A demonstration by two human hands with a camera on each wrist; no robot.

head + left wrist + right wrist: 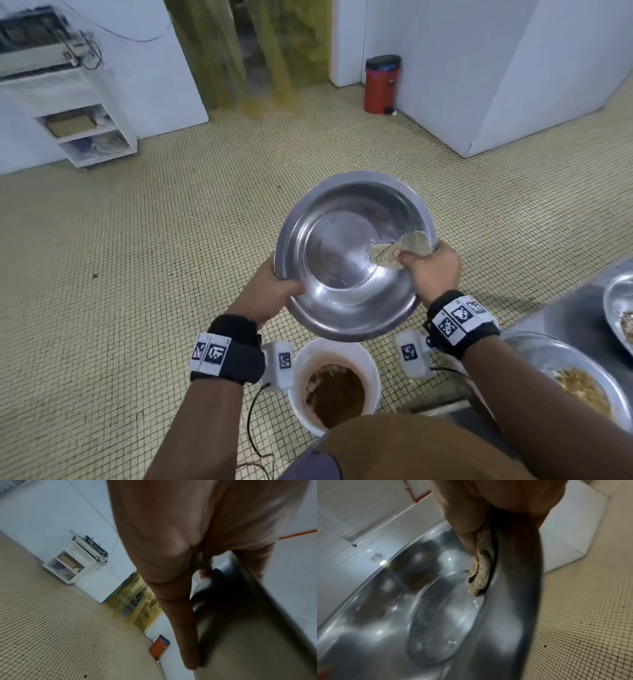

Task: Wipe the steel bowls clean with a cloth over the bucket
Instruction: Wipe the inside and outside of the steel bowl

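Left hand grips rim of steel bowl – tilted above one white bucket on floor; right hand clutches one cloth against bowl's inner wall – two more soiled bowls on counter at right

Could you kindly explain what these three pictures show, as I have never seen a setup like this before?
There is no machine: a person wears one camera on the head and one on each wrist. The head view looks down at both hands. The left hand grips the rim of a large round steel bowl, tilted above a white plastic bucket of brown waste on the tiled floor. The right hand holds a beige cloth against the bowl's inner wall; the right wrist view shows this close up. Other steel bowls with food scraps wait on the metal counter to the right.
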